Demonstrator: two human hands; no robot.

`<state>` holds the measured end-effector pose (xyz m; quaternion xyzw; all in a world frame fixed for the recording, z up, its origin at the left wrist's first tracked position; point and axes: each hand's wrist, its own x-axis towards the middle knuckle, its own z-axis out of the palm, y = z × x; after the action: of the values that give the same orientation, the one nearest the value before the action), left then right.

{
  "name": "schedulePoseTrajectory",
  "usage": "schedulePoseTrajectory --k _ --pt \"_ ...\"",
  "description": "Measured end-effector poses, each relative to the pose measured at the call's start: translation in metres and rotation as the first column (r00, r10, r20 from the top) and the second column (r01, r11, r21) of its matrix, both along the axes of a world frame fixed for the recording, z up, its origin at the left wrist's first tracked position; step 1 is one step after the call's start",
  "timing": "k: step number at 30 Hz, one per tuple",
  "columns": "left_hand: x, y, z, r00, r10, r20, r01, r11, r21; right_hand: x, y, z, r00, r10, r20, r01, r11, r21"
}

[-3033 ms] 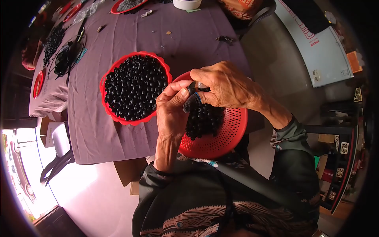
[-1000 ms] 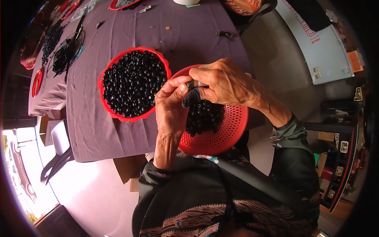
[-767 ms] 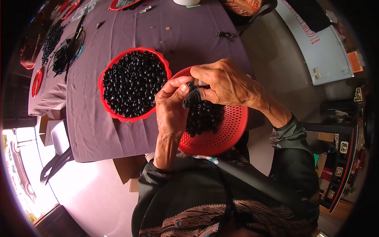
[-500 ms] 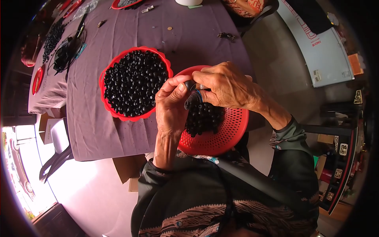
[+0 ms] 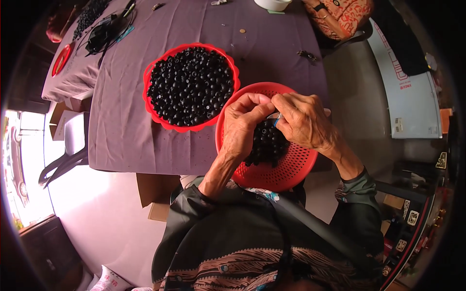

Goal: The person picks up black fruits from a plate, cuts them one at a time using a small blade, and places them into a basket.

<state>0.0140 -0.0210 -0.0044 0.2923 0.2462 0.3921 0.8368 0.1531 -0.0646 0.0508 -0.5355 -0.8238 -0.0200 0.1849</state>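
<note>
My left hand point(image 5: 240, 127) and my right hand point(image 5: 307, 122) meet fingertip to fingertip above a red perforated basket point(image 5: 302, 162). Both are closed in a pinch; what lies between the left fingertips is hidden. By the right thumb a small silvery bit point(image 5: 275, 116) and a blue band show, but I cannot make out what the right hand holds. Below the hands, small black round pieces point(image 5: 266, 145), some with hollow ends, lie heaped in the basket. To the left, a red scalloped bowl point(image 5: 146, 104) is full of similar black pieces point(image 5: 191, 87).
The bowl stands on a table with a purple-grey cloth point(image 5: 121, 136). A dark cluster point(image 5: 307, 56), a white bowl point(image 5: 273, 5) and black cables point(image 5: 104, 36) lie farther off. Another person's arm point(image 5: 335, 22) is at the far right. An open carton point(image 5: 158, 189) sits below the table edge.
The view has shifted, so the table sits lower right. My hands have drawn closer together; the dark piece between the left fingers and the dark knitted covering by the right thumb are now hidden.
</note>
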Motion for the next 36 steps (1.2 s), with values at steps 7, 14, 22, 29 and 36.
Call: schedulePoseTrajectory --k 7,14,22,29,36 --pt "-0.004 -0.001 -0.013 0.997 -0.060 -0.056 0.061 0.998 0.008 0.004 -0.003 -0.013 0.993 0.002 -0.121 -0.017 0.991 -0.129" --pt "-0.005 0.003 -0.020 0.990 -0.125 0.062 0.127 0.992 -0.014 0.007 0.001 -0.010 0.949 -0.067 -0.309 0.011 0.984 -0.179" --pt "-0.010 0.010 -0.020 0.905 -0.119 0.409 0.166 0.983 -0.082 0.009 0.015 0.012 0.893 -0.111 -0.436 -0.033 0.950 -0.310" --pt "-0.011 0.010 -0.011 0.913 -0.118 0.391 0.125 0.992 0.007 0.004 0.021 0.019 0.950 -0.026 -0.312 -0.084 0.939 -0.333" --pt "-0.010 0.009 -0.008 0.929 -0.104 0.355 0.103 0.994 0.021 0.005 0.021 0.018 0.963 0.002 -0.270 -0.095 0.939 -0.332"
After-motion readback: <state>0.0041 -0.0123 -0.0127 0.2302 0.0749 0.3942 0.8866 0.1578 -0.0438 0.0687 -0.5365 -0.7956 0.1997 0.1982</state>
